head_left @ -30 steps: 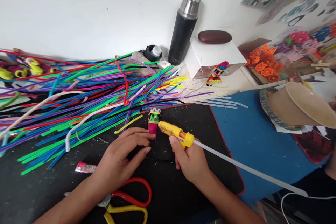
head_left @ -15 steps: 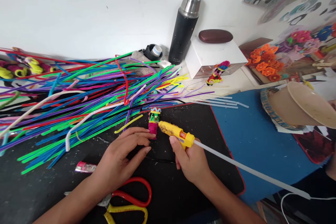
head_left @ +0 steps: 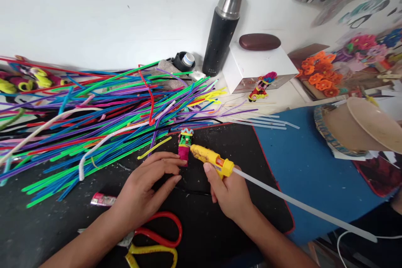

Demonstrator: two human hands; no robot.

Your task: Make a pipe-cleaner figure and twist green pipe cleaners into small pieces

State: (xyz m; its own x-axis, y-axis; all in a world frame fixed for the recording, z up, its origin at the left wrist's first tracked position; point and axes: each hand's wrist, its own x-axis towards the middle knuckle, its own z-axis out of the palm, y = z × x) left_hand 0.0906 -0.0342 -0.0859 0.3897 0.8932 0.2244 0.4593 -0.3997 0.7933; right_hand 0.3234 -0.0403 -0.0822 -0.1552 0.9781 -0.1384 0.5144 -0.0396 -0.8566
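A small pipe-cleaner figure (head_left: 183,151), green and magenta with a light-blue zigzag on its head, is at the middle of the black mat. The fingertips of my left hand (head_left: 152,180) press on its magenta lower part; the thumb stays apart from it. My right hand (head_left: 230,190) is wrapped round a yellow hot glue gun (head_left: 205,155), whose dark-stained nozzle points at the figure's right side, touching it or very close. From the gun's rear sticks out a long white glue stick (head_left: 301,204). The gun's trigger is hidden by my fingers.
Red-and-yellow-handled scissors (head_left: 157,240) and a pink lighter (head_left: 103,199) lie near my left forearm. Pipe cleaners (head_left: 109,121) are heaped at left. Behind stand a black thermos (head_left: 221,35), a white box (head_left: 260,65) and another small figure (head_left: 261,87). A beige bowl (head_left: 373,127) is at right.
Both hands, the figure and the glue gun keep nearly the same places. The whole view has shifted very slightly.
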